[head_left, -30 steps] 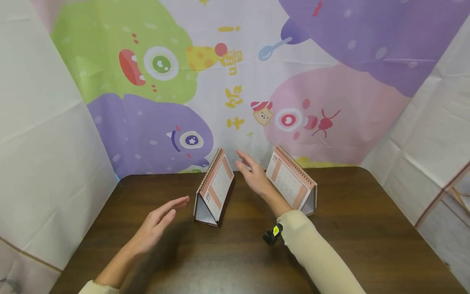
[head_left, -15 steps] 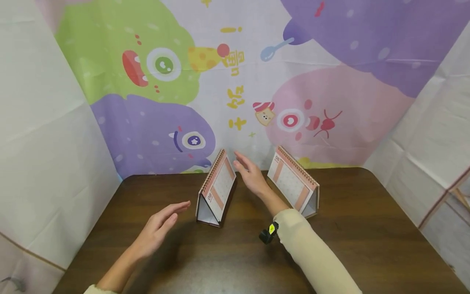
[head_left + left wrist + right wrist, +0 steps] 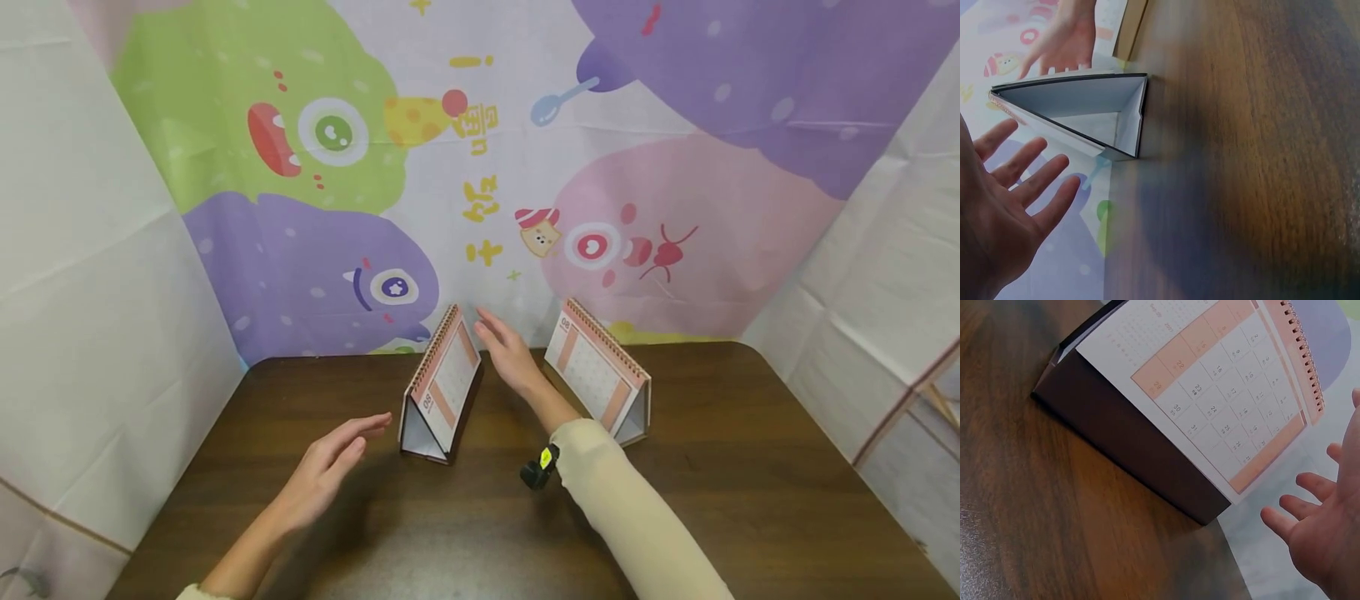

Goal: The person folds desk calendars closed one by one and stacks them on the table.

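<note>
Two spiral-bound desk calendars stand tent-like on the brown table, angled toward each other. The left calendar point(image 3: 442, 387) has a dark base and an open triangular end, seen well in the left wrist view. My left hand point(image 3: 322, 467) hovers beside its near left side, fingers extended and apart from it. My right hand point(image 3: 512, 354) is in the air at its far right end, fingers straight, holding nothing. In the right wrist view a small gap separates that hand from the calendar's page point(image 3: 1216, 406). The right calendar point(image 3: 600, 367) stands behind my right forearm.
A dark wooden table point(image 3: 420, 542) lies under everything, its back edge against a cartoon-printed cloth point(image 3: 480, 167). White cloth walls point(image 3: 97, 208) close in both sides. A small black wrist camera point(image 3: 538, 471) juts out from my right sleeve.
My right hand and forearm have shifted slightly left, closer to the left calendar. My left hand has barely moved, and both calendars stay where they stood.
</note>
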### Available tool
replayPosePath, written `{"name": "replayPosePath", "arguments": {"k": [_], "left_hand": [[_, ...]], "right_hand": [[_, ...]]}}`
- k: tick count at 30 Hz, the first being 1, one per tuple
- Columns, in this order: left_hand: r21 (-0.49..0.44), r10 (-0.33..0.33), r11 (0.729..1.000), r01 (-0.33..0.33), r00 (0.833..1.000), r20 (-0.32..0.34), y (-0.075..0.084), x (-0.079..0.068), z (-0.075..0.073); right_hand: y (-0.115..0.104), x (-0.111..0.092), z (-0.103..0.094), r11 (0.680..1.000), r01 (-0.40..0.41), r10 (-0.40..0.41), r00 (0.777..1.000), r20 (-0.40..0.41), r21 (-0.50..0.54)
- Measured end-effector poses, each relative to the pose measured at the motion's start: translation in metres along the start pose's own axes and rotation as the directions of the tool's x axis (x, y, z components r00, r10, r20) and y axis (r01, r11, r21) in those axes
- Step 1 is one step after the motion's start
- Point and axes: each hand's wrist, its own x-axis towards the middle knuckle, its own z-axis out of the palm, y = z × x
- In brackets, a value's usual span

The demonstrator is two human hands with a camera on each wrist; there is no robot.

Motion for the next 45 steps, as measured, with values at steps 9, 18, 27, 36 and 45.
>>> {"name": "replayPosePath", "arguments": {"k": [9, 18, 27, 36, 45], "left_hand": [[-0.021, 0.001, 1.000, -0.001, 1.000, 0.001, -0.001, 0.000, 0.003], [-0.022, 0.031, 0.999, -0.031, 0.999, 0.015, -0.003, 0.002, 0.005], [-0.031, 0.041, 0.999, -0.040, 0.999, 0.021, -0.006, 0.004, 0.007], [-0.038, 0.040, 0.999, -0.039, 0.999, 0.028, -0.006, 0.006, 0.012], [-0.034, 0.045, 0.998, -0.044, 0.999, 0.021, -0.007, 0.006, 0.015]], "right_hand": [[0.013, 0.011, 0.010, 0.996, 0.074, -0.076, 0.997, 0.033, 0.040], [0.011, 0.012, 0.017, 0.997, 0.064, -0.066, 0.997, 0.044, 0.051], [0.011, 0.013, 0.021, 0.998, 0.048, -0.050, 0.998, 0.044, 0.042], [0.012, 0.011, 0.023, 0.998, 0.037, -0.040, 0.997, 0.063, 0.047], [0.015, 0.012, 0.026, 0.998, 0.026, -0.030, 0.997, 0.076, 0.051]]}}
